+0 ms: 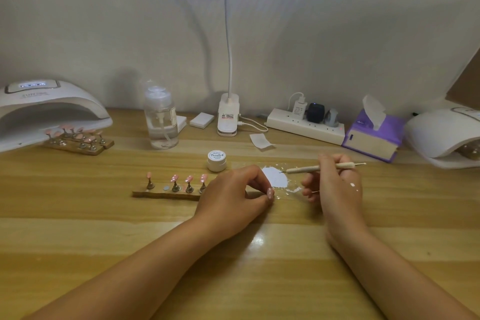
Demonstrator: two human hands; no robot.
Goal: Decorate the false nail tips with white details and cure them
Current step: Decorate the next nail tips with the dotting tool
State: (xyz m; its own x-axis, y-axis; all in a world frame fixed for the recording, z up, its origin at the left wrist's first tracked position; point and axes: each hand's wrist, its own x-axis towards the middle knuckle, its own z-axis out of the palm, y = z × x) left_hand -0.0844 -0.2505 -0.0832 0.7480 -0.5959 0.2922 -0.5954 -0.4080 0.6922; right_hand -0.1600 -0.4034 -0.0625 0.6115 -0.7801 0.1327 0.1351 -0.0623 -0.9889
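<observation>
Your left hand (231,193) pinches a dotted nail tip (270,193) between thumb and fingers, just right of the holder (155,194). Your right hand (337,184) grips the dotting tool (319,168), its point at the white paint patch (275,178).

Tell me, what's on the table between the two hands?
In the head view, a white paint patch lies between the left hand and the right hand, with the dotting tool tip at its edge.

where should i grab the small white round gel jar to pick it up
Probably by its round side wall, thumb and fingers on opposite sides, coming down from above: the small white round gel jar stands upright, squat, lid on, nothing touching it.
</observation>
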